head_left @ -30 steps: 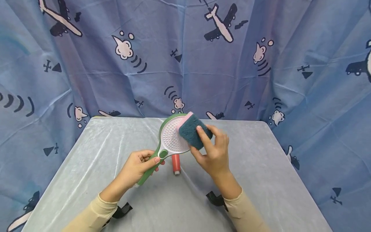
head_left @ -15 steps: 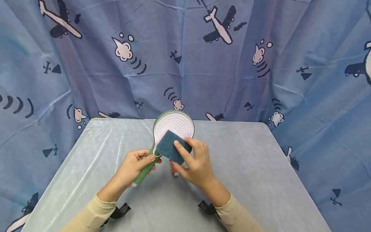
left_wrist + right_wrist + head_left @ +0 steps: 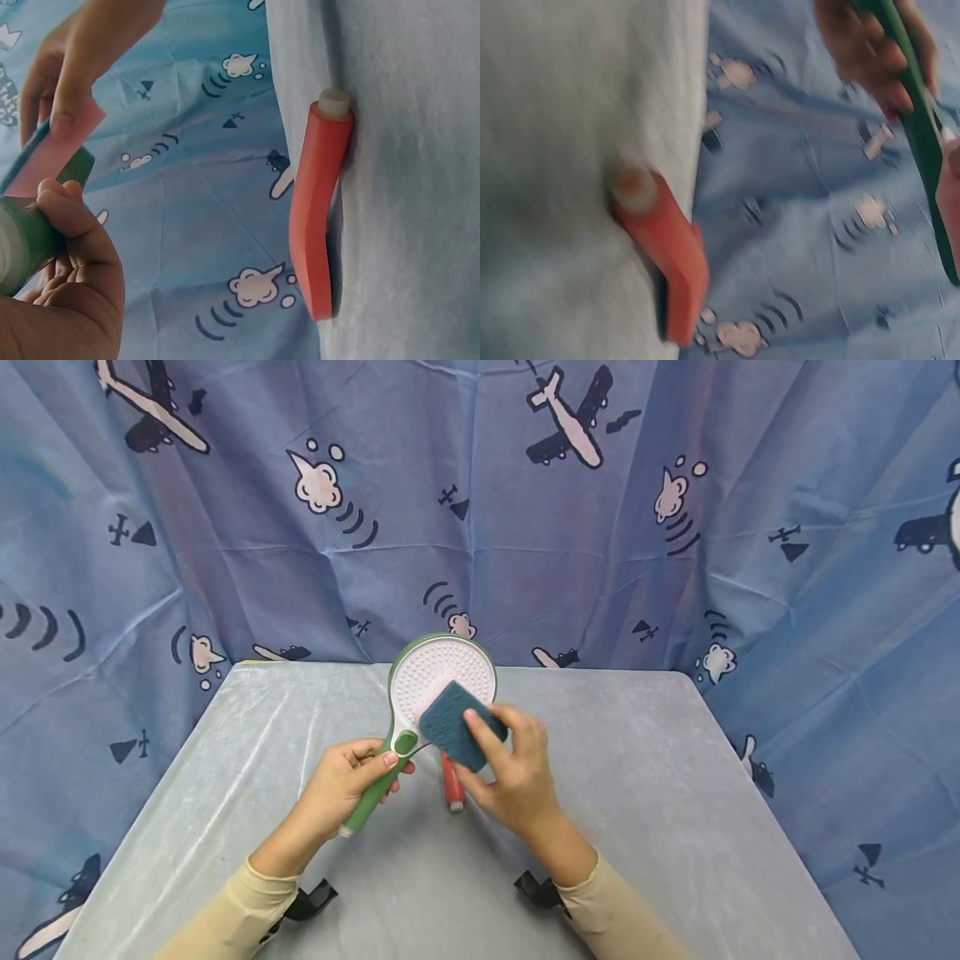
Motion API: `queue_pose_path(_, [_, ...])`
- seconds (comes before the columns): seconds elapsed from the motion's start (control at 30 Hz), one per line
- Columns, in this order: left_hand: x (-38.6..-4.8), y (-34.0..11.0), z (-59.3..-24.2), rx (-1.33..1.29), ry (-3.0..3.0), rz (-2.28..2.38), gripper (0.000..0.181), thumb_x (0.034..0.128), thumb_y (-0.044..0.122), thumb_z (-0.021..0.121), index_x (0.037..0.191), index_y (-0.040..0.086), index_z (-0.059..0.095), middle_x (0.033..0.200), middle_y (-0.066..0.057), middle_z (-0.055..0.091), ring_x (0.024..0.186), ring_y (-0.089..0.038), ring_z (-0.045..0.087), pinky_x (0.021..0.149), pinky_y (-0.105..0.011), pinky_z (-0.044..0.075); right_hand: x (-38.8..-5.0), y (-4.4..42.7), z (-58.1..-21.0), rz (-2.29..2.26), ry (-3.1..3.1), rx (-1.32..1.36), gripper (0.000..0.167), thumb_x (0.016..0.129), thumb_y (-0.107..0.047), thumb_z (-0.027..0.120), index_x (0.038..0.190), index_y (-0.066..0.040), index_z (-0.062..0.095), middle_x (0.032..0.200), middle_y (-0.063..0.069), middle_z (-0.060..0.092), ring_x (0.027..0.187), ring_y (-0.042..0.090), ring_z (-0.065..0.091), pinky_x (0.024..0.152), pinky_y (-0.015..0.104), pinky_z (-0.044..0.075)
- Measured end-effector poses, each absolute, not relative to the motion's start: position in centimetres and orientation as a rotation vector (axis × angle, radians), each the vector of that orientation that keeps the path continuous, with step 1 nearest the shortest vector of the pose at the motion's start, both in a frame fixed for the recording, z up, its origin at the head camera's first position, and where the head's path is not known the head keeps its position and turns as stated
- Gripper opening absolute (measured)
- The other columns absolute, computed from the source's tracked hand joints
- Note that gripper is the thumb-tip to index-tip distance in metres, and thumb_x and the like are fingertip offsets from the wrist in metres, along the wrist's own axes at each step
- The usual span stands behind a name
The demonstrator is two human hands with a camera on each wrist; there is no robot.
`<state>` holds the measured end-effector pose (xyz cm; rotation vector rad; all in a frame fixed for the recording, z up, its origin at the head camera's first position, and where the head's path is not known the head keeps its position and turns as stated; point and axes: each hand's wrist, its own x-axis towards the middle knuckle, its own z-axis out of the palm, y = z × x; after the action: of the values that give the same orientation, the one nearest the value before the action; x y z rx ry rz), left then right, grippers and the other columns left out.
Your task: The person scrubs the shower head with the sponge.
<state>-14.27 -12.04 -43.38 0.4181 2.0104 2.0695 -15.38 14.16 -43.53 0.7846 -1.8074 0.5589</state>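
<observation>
The left hand (image 3: 337,793) grips the green handle of a shower head (image 3: 442,672), its white nozzle face toward the head camera, tilted up above the table. Pinched by the right hand (image 3: 517,772) is a sponge (image 3: 453,722), dark green outside and pink beneath, lying over the lower right of the nozzle face. In the left wrist view the left hand (image 3: 75,285) curls round the green handle (image 3: 34,240), with the sponge's pink side (image 3: 56,161) beside it. The right wrist view shows the left hand's fingers (image 3: 877,64) around the handle; the right hand there is mostly cut off.
A red object (image 3: 453,785) with a pale end lies on the grey-covered table (image 3: 637,793), below and behind the shower head. It shows whole in the left wrist view (image 3: 319,210). A blue patterned curtain (image 3: 405,485) surrounds the table's back and sides.
Over the last second the sponge moved from the right edge of the nozzle face down-left to its base, then slightly up and right. The shower head shifted a little left and up.
</observation>
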Motion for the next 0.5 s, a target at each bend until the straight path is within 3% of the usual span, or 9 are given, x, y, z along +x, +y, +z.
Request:
queue_pose_path(0.13, [-14.3,-12.1,-43.4,0.432,2.004,2.105,0.032,0.1023,0.015,0.063,0.118,-0.013,0.065,0.091,0.001,0.078,0.066,-0.008,0.065,0.059,-0.022,0.057,-15.4,14.0,-43.9,0.523,-1.814,0.841,0.053,0.089,-0.033,0.074,0.134,-0.005,0.066,0.125,0.026,0.059,0.105,0.04,0.057,0.081,0.05,0.046])
queue_pose_path(0.37, [-14.3,-12.0,-43.4,0.478,1.983,2.101,0.031,0.1022,0.015,0.064,0.117,-0.012,0.065,0.093,-0.002,0.078,0.069,-0.007,0.065,0.061,-0.022,0.057,-16.1,16.5,-42.0,0.634,-1.781,0.576,0.056,0.088,-0.03,0.077,0.135,-0.003,0.064,0.125,0.03,0.056,0.105,0.043,0.053,0.083,0.05,0.042])
queue_pose_path(0.5, [-14.3,-12.2,-43.5,0.474,1.96,2.132,0.031,0.1029,0.015,0.062,0.118,-0.013,0.064,0.094,-0.004,0.078,0.068,-0.008,0.066,0.061,-0.022,0.057,-15.8,15.6,-42.4,0.601,-1.772,0.673,0.056,0.087,-0.031,0.077,0.133,-0.002,0.065,0.124,0.029,0.057,0.104,0.042,0.055,0.083,0.05,0.044])
